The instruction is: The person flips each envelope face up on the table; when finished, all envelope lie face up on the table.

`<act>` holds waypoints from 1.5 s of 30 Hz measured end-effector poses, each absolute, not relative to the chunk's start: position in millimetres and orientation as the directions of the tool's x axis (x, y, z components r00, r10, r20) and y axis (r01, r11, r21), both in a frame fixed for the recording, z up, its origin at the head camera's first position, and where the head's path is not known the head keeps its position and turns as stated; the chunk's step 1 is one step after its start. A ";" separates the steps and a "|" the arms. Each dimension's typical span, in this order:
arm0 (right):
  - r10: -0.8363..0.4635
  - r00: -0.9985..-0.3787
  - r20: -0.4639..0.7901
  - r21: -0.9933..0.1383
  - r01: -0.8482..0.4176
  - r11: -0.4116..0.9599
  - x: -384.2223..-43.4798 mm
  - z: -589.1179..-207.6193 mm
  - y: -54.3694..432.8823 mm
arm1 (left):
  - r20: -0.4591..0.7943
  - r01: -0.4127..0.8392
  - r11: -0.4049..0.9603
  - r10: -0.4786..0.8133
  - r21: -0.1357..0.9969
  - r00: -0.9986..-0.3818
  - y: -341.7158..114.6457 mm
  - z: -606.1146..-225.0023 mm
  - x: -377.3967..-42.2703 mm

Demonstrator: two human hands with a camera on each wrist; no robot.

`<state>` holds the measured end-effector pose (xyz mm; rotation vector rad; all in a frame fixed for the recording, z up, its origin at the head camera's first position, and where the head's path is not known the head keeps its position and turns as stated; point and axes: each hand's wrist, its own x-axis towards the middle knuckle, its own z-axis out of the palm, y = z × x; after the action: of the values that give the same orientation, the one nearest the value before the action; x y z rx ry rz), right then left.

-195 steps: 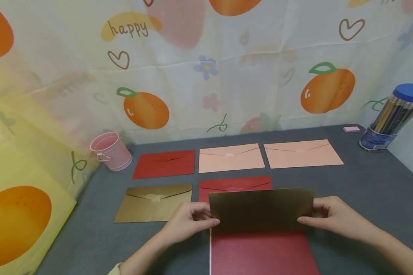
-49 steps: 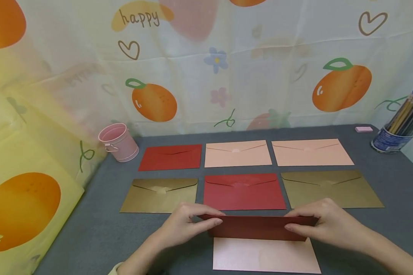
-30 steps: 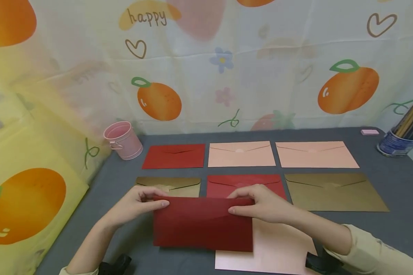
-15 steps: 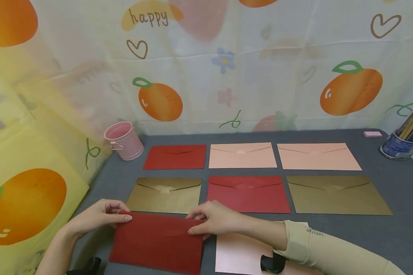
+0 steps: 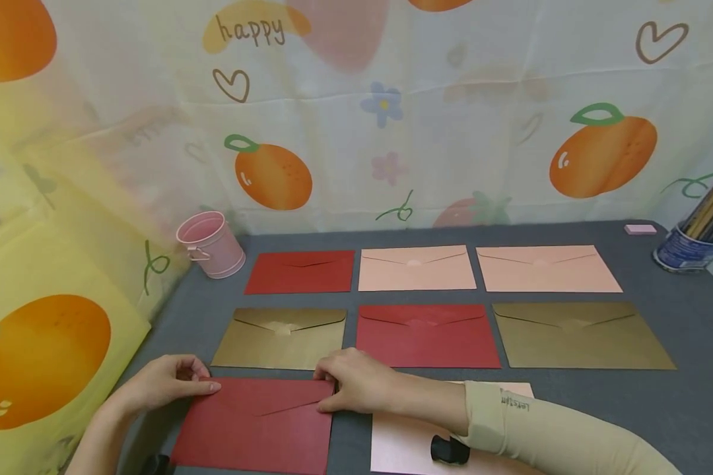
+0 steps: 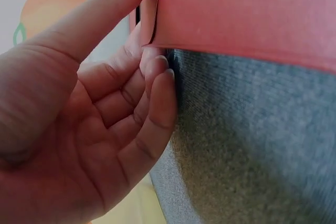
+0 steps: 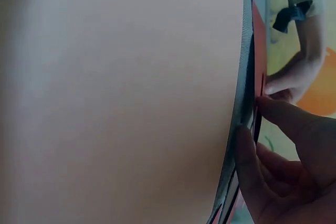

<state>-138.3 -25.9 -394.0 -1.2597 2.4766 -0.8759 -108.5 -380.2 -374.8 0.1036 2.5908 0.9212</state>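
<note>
A red envelope lies at the front left of the dark table, low over or on its surface. My left hand pinches its far left corner between thumb and fingers; the left wrist view shows the thumb on top of the envelope's edge. At the far right corner, my right hand pinches the same envelope, seen nearly edge-on in the right wrist view. Beneath my right forearm lies a pale pink envelope, partly covered by the sleeve; it fills much of the right wrist view.
Behind are two rows of envelopes: gold, red and gold nearer; red, pink and pink farther. A pink bucket stands back left, a pencil jar and eraser back right.
A gold envelope came to rest at the right of the nearer row. Both hands lifted a red envelope off the pink one, carried it left and lowered it toward the table.
</note>
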 end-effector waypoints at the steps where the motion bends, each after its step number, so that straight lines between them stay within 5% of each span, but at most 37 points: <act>1: -0.792 -0.607 0.065 -0.597 -0.659 0.457 -137.9 -393.9 -25.9 | -0.331 -0.059 0.792 0.185 0.607 -0.925 -379.3 -374.5 -108.0; 14: -0.782 -0.620 0.063 -0.593 -0.654 0.470 -135.6 -388.0 -11.7 | -0.282 -0.052 0.878 0.096 0.476 -0.955 -371.6 -374.7 -107.2; 22: -0.732 -0.662 0.161 -0.604 -0.652 0.457 -134.3 -367.9 53.1 | 0.050 0.170 0.918 0.162 0.357 -0.985 -316.0 -358.1 -101.1; 27: -0.661 -0.699 0.273 -0.557 -0.675 0.484 -126.9 -358.1 102.1 | 0.334 0.438 0.811 0.319 0.389 -0.887 -238.9 -346.8 -95.8; 33: -0.605 -0.746 0.280 -0.528 -0.646 0.552 -113.2 -358.7 147.2 | 0.392 0.655 0.662 0.529 0.365 -0.753 -167.8 -350.6 -89.4; 37: -0.641 -0.730 0.239 -0.503 -0.657 0.561 -101.7 -365.3 168.5 | 0.275 0.742 0.596 0.690 0.308 -0.669 -144.9 -359.8 -87.9; 45: -0.804 -0.582 0.118 -0.453 -0.752 0.478 -80.9 -389.4 203.8 | -0.071 0.868 0.474 0.881 0.148 -0.468 -136.9 -382.3 -80.4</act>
<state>-80.9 203.8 -389.4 -1.3767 2.6041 -0.7121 -80.4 -136.9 -382.3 1.5388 2.5767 0.1366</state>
